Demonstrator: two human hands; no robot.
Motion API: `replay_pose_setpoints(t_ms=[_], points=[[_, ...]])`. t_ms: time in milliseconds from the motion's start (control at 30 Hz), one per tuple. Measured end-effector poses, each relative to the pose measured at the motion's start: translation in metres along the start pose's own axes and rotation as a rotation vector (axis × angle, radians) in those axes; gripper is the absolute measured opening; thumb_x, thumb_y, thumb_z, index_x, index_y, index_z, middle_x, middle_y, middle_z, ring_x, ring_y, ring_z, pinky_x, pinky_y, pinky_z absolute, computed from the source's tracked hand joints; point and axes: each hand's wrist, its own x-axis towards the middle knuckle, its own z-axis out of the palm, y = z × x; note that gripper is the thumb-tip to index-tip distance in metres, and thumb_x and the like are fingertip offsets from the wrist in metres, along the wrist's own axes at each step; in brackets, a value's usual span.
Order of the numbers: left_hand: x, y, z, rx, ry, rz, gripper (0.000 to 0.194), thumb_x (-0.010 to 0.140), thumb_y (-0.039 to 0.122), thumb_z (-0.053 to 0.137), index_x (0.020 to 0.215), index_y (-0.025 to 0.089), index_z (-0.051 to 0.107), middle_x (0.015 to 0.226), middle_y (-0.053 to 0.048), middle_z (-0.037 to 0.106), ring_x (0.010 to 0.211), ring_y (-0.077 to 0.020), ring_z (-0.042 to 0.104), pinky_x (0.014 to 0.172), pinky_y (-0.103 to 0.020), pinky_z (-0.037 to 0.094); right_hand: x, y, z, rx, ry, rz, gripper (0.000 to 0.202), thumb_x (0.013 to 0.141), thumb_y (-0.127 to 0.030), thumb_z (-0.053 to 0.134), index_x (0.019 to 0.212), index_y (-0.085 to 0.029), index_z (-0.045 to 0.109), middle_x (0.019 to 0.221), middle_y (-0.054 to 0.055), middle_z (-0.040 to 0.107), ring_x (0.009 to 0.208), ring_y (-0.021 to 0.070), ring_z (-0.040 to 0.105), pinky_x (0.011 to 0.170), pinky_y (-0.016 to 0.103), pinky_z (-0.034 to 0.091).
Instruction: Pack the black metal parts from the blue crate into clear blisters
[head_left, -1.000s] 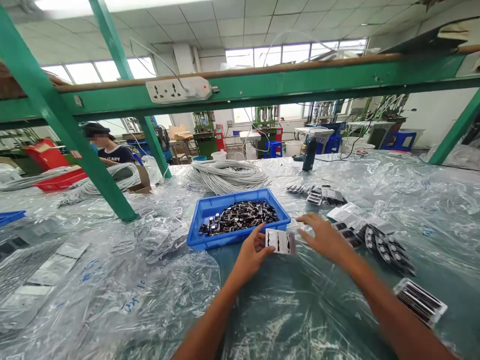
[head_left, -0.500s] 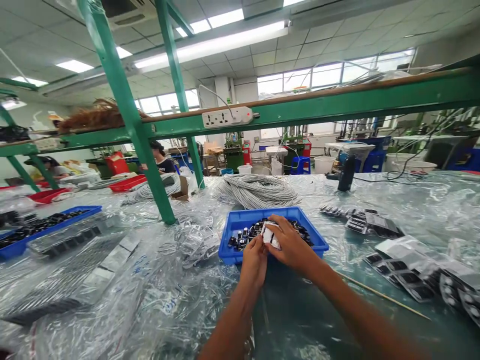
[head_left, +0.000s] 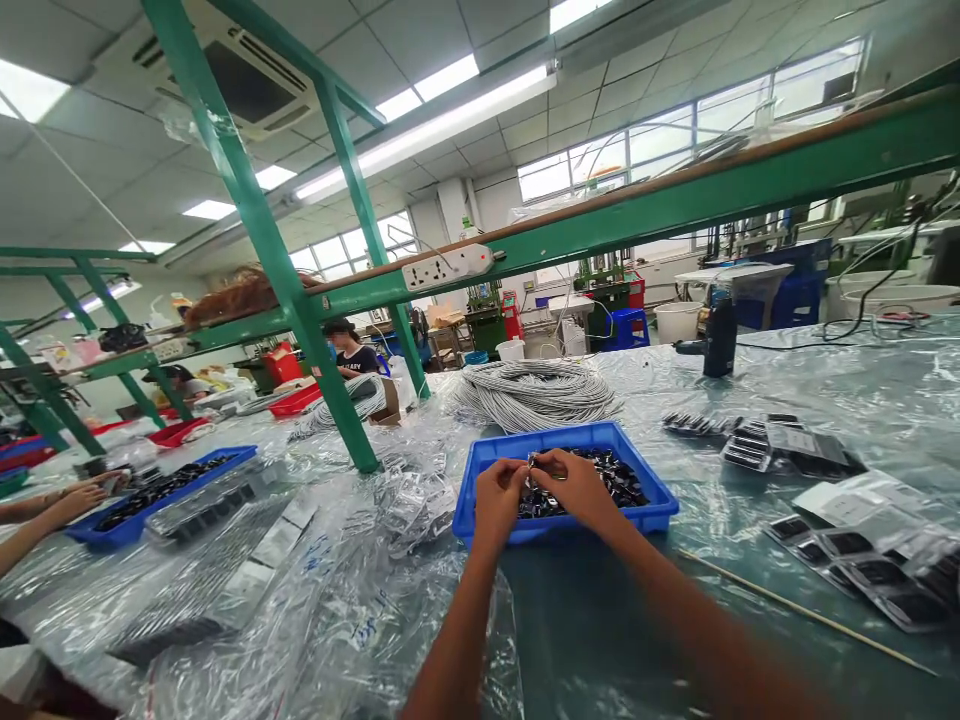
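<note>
Hands (head_left: 498,498) (head_left: 586,490) pinch a small shiny piece (head_left: 532,462) — rectangular blue plastic tray (head_left: 654,519) beneath.

Left hand (head_left: 496,505) bare, right hand (head_left: 583,490) bare; forearms (head_left: 459,630) slender, uncovered to edge of view.

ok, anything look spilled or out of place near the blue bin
Nothing looks spilled: the black parts sit inside the blue bin. The thin stick lying slantwise to its right looks a little stray, unlike the packs nearby.
</note>
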Motion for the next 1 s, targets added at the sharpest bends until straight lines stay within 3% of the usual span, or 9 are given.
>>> replay_pose_setpoints(t_ms=[100, 200, 300, 400, 567, 767, 1000], points=[[0.016, 0.004, 0.008, 0.061, 0.042, 0.02, 0.011, 0.065, 0.029, 0.077, 0.069, 0.019, 0.071, 0.067, -0.003, 0.066, 0.066, -0.0176, 0.057, 0.068, -0.03, 0.044, 0.008, 0.005, -0.015, 0.082, -0.042, 0.128, 0.017, 0.077, -0.023, 0.062, 0.092, -0.018, 0.069, 0.089, 0.006, 0.077, 0.082, 0.0255, 0.074, 0.074, 0.04, 0.063], [0.029, 0.0, 0.01, 0.07, 0.127, 0.007, 0.009, 0.066, 0.026, 0.075, 0.068, 0.02, 0.069, 0.07, -0.002, 0.065, 0.071, -0.0184, 0.057, 0.074, -0.031, 0.045, 0.012, 0.009, -0.029, -0.102, -0.104, 0.174, 0.022, 0.075, -0.011, 0.058, 0.091, -0.016, 0.072, 0.088, 0.007, 0.077, 0.085, 0.0258, 0.074, 0.081, 0.041, 0.061], [0.036, -0.013, 0.01, 0.002, 0.148, -0.066, 0.017, 0.068, 0.034, 0.074, 0.074, 0.019, 0.067, 0.072, -0.003, 0.065, 0.072, -0.0194, 0.059, 0.072, -0.032, 0.046, 0.012, 0.013, -0.035, -0.45, -0.042, 0.087, 0.029, 0.078, -0.009, 0.058, 0.102, -0.012, 0.072, 0.106, 0.015, 0.074, 0.106, 0.0308, 0.069, 0.096, 0.047, 0.053], [0.037, -0.025, 0.015, -0.122, 0.101, -0.151, 0.029, 0.068, 0.043, 0.074, 0.08, 0.018, 0.066, 0.079, -0.005, 0.068, 0.075, -0.0198, 0.063, 0.073, -0.033, 0.049, 0.012, 0.018, -0.031, -0.622, 0.022, -0.07, 0.038, 0.083, -0.015, 0.06, 0.12, -0.01, 0.066, 0.127, 0.019, 0.063, 0.121, 0.0321, 0.059, 0.106, 0.049, 0.046], [0.031, -0.025, 0.029, -0.32, -0.02, -0.218, 0.044, 0.068, 0.054, 0.074, 0.087, 0.015, 0.068, 0.093, -0.009, 0.071, 0.09, -0.0205, 0.066, 0.083, -0.033, 0.051, 0.012, 0.025, -0.023, -0.651, 0.034, -0.23, 0.041, 0.088, -0.015, 0.055, 0.129, -0.015, 0.061, 0.134, 0.017, 0.058, 0.127, 0.0311, 0.054, 0.107, 0.052, 0.044], [0.025, -0.021, 0.025, -0.341, -0.183, -0.216, 0.045, 0.064, 0.04, 0.084, 0.099, 0.015, 0.07, 0.088, -0.005, 0.072, 0.081, -0.017, 0.065, 0.08, -0.028, 0.048, 0.008, 0.027, -0.025, -0.687, 0.066, -0.282, 0.039, 0.09, -0.014, 0.048, 0.127, -0.015, 0.061, 0.127, 0.017, 0.056, 0.111, 0.0295, 0.062, 0.099, 0.05, 0.052], [0.027, -0.024, 0.027, -0.317, -0.105, -0.171, 0.041, 0.058, 0.04, 0.085, 0.087, 0.018, 0.068, 0.076, -0.002, 0.07, 0.069, -0.0165, 0.063, 0.071, -0.029, 0.048, 0.004, 0.027, -0.013, -0.574, 0.127, -0.269, 0.038, 0.089, -0.027, 0.058, 0.125, -0.018, 0.062, 0.123, 0.016, 0.062, 0.113, 0.0314, 0.062, 0.099, 0.052, 0.051]])
